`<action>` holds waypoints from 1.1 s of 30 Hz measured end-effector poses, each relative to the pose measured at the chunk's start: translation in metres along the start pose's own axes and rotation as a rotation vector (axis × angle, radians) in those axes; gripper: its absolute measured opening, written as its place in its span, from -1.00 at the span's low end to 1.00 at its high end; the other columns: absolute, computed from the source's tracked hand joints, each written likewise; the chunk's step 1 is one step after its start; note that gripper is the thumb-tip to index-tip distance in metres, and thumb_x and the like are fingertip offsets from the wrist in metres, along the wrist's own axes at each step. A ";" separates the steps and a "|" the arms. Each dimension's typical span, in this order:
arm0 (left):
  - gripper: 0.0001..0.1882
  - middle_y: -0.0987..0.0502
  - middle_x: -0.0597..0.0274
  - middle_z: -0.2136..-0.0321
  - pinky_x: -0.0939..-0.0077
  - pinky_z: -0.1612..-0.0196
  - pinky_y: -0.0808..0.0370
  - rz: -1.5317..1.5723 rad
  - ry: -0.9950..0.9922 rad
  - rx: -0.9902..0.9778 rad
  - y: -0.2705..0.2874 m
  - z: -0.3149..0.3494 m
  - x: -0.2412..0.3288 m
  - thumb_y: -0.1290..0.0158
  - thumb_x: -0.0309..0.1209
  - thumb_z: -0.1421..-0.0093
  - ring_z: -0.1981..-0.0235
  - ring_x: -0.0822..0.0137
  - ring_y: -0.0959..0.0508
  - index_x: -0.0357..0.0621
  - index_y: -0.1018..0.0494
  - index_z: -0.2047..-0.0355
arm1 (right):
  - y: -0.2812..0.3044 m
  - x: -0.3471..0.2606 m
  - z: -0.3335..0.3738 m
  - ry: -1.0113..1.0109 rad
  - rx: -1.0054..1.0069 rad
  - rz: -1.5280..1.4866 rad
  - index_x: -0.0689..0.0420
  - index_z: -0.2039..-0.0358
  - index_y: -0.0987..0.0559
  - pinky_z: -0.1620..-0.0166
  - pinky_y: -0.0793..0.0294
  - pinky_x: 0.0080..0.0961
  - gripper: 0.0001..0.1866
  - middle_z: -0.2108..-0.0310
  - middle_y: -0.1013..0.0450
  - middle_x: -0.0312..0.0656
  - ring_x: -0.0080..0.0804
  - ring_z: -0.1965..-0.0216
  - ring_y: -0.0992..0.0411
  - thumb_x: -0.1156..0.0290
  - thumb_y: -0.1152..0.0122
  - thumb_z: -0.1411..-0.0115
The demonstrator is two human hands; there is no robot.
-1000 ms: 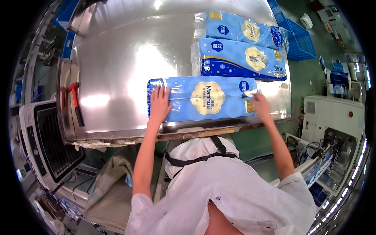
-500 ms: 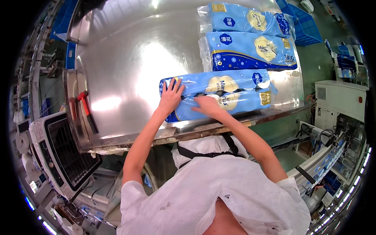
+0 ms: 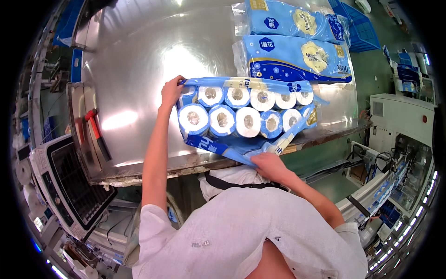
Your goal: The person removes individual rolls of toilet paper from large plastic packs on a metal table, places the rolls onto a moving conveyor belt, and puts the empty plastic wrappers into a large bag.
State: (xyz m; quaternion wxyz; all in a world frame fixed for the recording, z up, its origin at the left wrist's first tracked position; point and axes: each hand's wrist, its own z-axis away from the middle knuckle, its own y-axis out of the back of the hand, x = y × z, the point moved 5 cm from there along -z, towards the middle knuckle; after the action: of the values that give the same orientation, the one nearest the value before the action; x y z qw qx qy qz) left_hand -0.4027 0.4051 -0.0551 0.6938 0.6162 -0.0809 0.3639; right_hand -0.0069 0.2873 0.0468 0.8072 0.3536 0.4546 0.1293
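In front of me lies a blue plastic bag (image 3: 209, 146) spread wide at its top, with two rows of white toilet paper rolls (image 3: 248, 122) standing inside, core ends up. My left hand (image 3: 173, 91) pinches the bag's far-left edge. With my right hand (image 3: 270, 166) I grip the near edge, drawn toward me past the table's front rim. Both hands are closed on the film. Beyond the bag lie two filled blue packs of rolls, the nearer pack (image 3: 297, 59) and the farther pack (image 3: 288, 21), with clear film tails at their left ends.
The metal table (image 3: 134, 93) has a worn front edge. A red-headed hammer (image 3: 96, 130) lies in a side tray at the left. Beside it stands a white-framed machine with a dark grille (image 3: 79, 179). Blue crates (image 3: 360, 32) and a pale cabinet (image 3: 402, 123) are at the right.
The bag's two top flaps have been pulled apart, uncovering the rolls. My left hand moved left and away from me; my right hand moved nearer to me with the near flap.
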 end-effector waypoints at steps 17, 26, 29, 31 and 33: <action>-0.59 -0.53 0.08 0.17 0.31 0.06 -0.46 0.034 -0.025 0.311 -0.009 0.040 -0.024 -0.16 -0.45 -0.01 0.14 0.10 -0.51 -0.15 -0.46 0.07 | 0.020 -0.013 -0.152 0.016 0.247 0.321 0.07 -0.25 -0.21 -0.19 -0.25 -0.18 -0.18 -0.21 -0.19 0.09 0.06 -0.19 -0.20 0.35 -0.36 0.03; 0.01 0.10 -0.15 -0.35 -0.18 -0.26 -0.11 -0.078 -0.082 0.133 -0.034 0.155 0.031 -0.30 -0.20 0.13 -0.39 -0.12 0.11 -0.21 -0.06 -0.29 | -0.005 -0.015 -0.250 0.023 0.166 0.341 -0.02 -0.31 -0.15 -0.20 -0.12 0.08 0.08 -0.19 -0.17 0.14 0.19 -0.19 -0.14 0.11 -0.47 0.26; 0.05 0.10 -0.12 -0.35 -0.16 -0.22 -0.19 -0.138 0.068 0.174 -0.036 0.142 0.033 -0.35 -0.24 0.18 -0.34 -0.21 0.04 -0.10 -0.05 -0.31 | -0.008 -0.020 -0.247 0.039 0.210 0.460 -0.05 -0.29 -0.19 -0.17 -0.14 0.12 0.06 -0.16 -0.18 0.13 0.17 -0.17 -0.16 0.14 -0.49 0.27; 0.09 0.04 -0.08 -0.33 -0.12 -0.19 -0.26 -0.092 0.155 0.170 -0.037 0.136 0.026 -0.39 -0.30 0.24 -0.27 -0.20 -0.10 -0.02 -0.07 -0.31 | -0.007 -0.026 -0.239 0.034 0.186 0.470 -0.05 -0.28 -0.20 -0.18 -0.14 0.14 0.05 -0.18 -0.16 0.16 0.19 -0.19 -0.14 0.18 -0.50 0.27; 0.06 0.01 -0.06 -0.32 -0.06 -0.21 -0.26 0.032 0.173 0.197 -0.029 0.137 0.020 -0.38 -0.30 0.22 -0.26 -0.18 -0.12 -0.01 -0.10 -0.31 | 0.000 -0.026 -0.234 0.035 0.118 0.430 -0.03 -0.27 -0.21 -0.19 -0.13 0.13 0.03 -0.19 -0.14 0.19 0.20 -0.20 -0.13 0.21 -0.52 0.27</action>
State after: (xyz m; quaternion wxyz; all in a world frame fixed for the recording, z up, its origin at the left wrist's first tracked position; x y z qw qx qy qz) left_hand -0.3250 0.2890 -0.0356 0.6282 0.6464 0.0057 0.4330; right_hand -0.2141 0.3797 -0.0154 0.7311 0.4867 0.3893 0.2778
